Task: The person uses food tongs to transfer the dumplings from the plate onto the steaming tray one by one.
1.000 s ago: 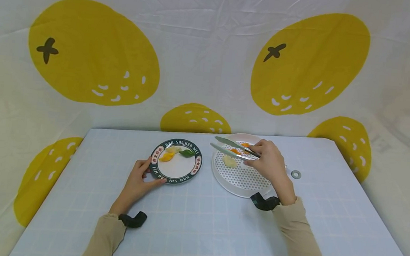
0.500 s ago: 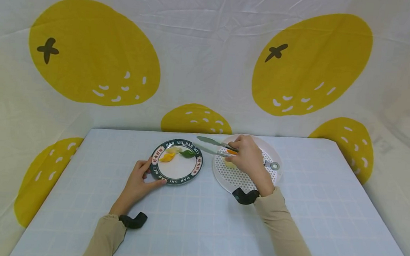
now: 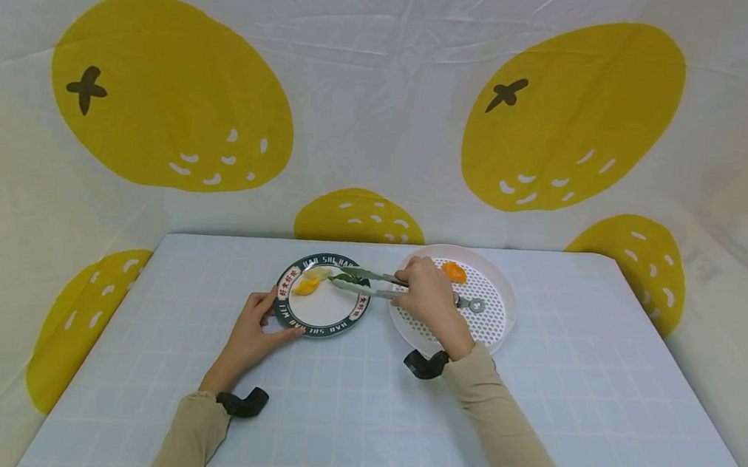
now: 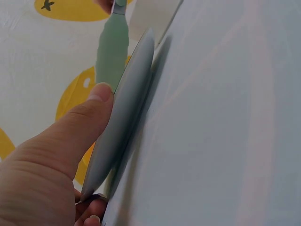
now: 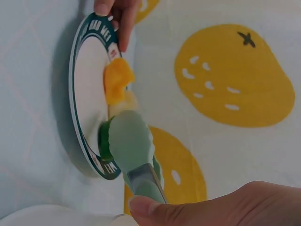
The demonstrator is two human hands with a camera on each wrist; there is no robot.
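The right hand (image 3: 431,296) grips metal tongs with pale green tips (image 3: 378,292), the 2 arms a little apart, more narrow than wide, straddling a leaf-like dark green piece (image 5: 104,141); whether they pinch it I cannot tell. That piece lies on a round white plate with a dark green lettered rim (image 3: 323,311), at its right side, beside a pale yellow piece (image 3: 318,274) and a bright yellow piece (image 3: 305,287). The left hand (image 3: 257,327) holds the plate's near left rim between thumb and fingers. To the right, partly under the right hand, sits a round white perforated tray (image 3: 487,329) bearing 1 orange piece (image 3: 454,272). A low or careless squeeze could drag the green piece over the rim (or knock the 2 yellow pieces), while a slack left hand might let the plate skid across the pale blue checked tablecloth (image 3: 344,424).
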